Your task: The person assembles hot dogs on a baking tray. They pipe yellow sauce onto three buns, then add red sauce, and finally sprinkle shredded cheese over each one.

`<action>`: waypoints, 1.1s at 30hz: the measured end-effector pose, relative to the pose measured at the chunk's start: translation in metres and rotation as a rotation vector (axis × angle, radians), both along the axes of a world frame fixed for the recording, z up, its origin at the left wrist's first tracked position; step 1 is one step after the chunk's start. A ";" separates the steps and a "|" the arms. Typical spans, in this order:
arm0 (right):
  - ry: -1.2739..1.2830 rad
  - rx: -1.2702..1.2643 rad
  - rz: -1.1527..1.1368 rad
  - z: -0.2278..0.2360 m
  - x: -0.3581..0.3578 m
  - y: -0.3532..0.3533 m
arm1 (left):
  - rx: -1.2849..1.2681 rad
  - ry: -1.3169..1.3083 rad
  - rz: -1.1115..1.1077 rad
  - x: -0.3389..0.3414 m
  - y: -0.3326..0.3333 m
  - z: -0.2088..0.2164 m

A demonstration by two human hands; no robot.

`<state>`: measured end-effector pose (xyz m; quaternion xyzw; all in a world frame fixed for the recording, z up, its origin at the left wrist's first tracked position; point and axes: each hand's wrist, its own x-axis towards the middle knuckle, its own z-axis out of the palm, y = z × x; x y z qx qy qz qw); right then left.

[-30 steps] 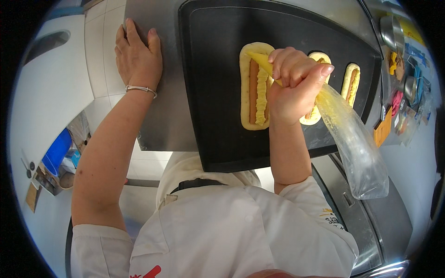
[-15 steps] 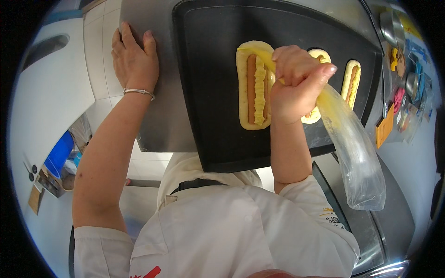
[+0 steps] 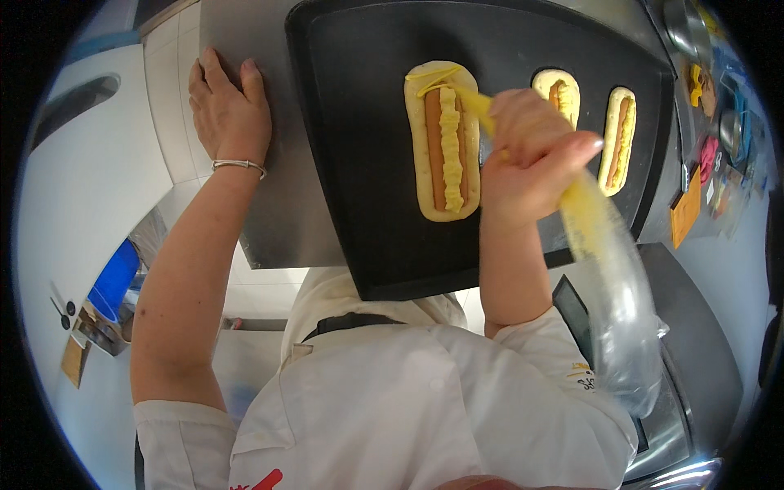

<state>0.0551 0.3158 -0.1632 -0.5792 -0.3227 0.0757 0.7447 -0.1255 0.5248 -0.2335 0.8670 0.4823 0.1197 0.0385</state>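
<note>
My right hand point(image 3: 535, 155) is closed around a clear piping bag point(image 3: 612, 286) with yellow filling near its narrow end; the slack rear hangs to the right of my forearm. The bag's tip points at the far end of a long dough piece point(image 3: 420, 167), where thin yellow strands point(image 3: 433, 79) lie across the dough. A sausage point(image 3: 434, 135) rests lengthwise in it, with a wavy pale-yellow strip point(image 3: 451, 155) along it. Two similar filled dough pieces lie to the right on the black tray point(image 3: 367, 220). My left hand point(image 3: 233, 110) rests open and flat on the steel table.
The steel table point(image 3: 286, 220) extends left of the tray, whose near edge reaches close to my waist. Metal bowls point(image 3: 690, 28), a wooden board point(image 3: 686, 214) and plastic packets crowd the far right. A blue bin point(image 3: 114, 278) is low on the left.
My right hand and the bag's tip have shifted slightly, and thin yellow strands now show across the far end of the dough. The bag's rear has swung left. My left hand stays flat on the table.
</note>
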 end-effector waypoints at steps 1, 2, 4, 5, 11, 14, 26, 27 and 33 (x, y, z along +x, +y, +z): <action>0.010 0.008 -0.019 0.000 0.009 -0.005 | -0.005 0.004 0.000 0.000 0.000 0.001; 0.020 0.016 -0.038 0.000 0.014 -0.009 | -0.016 0.000 0.009 0.000 0.000 0.002; 0.041 -0.004 -0.049 0.002 0.009 -0.013 | -0.035 -0.011 0.019 0.004 0.000 0.003; 0.058 -0.003 -0.024 0.003 -0.002 -0.010 | -0.031 -0.013 0.019 0.004 0.000 0.002; 0.064 0.040 -0.007 0.005 -0.019 -0.018 | -0.018 -0.011 0.013 0.002 0.001 0.000; 0.047 0.000 -0.050 0.007 -0.004 -0.031 | -0.030 -0.003 0.018 0.003 -0.002 0.002; 0.027 0.002 -0.076 0.004 -0.044 -0.047 | -0.037 0.017 0.014 0.005 -0.002 -0.001; 0.009 -0.002 -0.045 0.002 -0.055 -0.047 | -0.037 0.017 0.013 0.004 -0.001 -0.002; 0.009 -0.032 -0.168 0.005 -0.036 -0.066 | -0.051 0.021 0.017 0.002 -0.003 -0.001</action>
